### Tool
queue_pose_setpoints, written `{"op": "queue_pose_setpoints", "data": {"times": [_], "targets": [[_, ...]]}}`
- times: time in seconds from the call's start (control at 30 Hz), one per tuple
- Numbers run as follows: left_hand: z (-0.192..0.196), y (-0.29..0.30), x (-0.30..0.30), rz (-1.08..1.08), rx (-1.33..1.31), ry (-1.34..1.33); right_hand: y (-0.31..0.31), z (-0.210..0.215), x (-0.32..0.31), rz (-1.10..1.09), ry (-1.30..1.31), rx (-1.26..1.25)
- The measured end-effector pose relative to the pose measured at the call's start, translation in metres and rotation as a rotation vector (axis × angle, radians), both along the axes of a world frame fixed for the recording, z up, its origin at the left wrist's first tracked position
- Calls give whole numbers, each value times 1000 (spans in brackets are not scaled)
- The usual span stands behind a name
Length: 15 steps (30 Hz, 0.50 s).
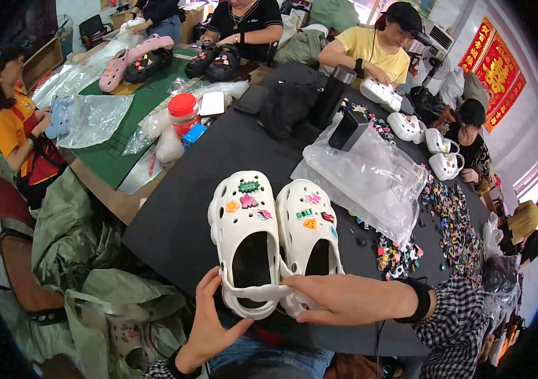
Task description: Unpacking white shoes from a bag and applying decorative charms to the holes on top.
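A pair of off-white clogs stands on the black table before me, toes pointing away. The left clog (244, 218) and the right clog (293, 234) touch side by side, and both carry colourful charms on their perforated tops. My left hand (214, 325) is closed round the left clog's heel, fingers along its outer side and thumb behind. My right hand (351, 300) grips the backs of the clogs from the right, fingertips at the heel strap (259, 292). That hand covers much of the right clog's heel.
Loose charms (458, 237) lie heaped along the table's right side, beside a clear plastic bag (364, 180). Farther off are a black bottle (332, 95), a red-lidded jar (184, 114) and more white clogs (408, 128). Several people work around the tables. Green sacks (79, 234) lie left.
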<state>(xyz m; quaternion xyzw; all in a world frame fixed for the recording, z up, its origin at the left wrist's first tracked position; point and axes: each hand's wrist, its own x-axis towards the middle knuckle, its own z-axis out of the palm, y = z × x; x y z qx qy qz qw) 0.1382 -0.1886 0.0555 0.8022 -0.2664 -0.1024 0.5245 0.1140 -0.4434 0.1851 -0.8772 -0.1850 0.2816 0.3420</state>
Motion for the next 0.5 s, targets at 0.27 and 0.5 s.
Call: {"op": "queue_pose_setpoints", "data": {"times": [0.27, 0.5], "targets": [[-1, 3, 3, -8, -41, 78, -8, -11, 17, -61, 247, 63], [3, 16, 16, 44, -337, 288, -3, -22, 11, -63, 128, 29]]}}
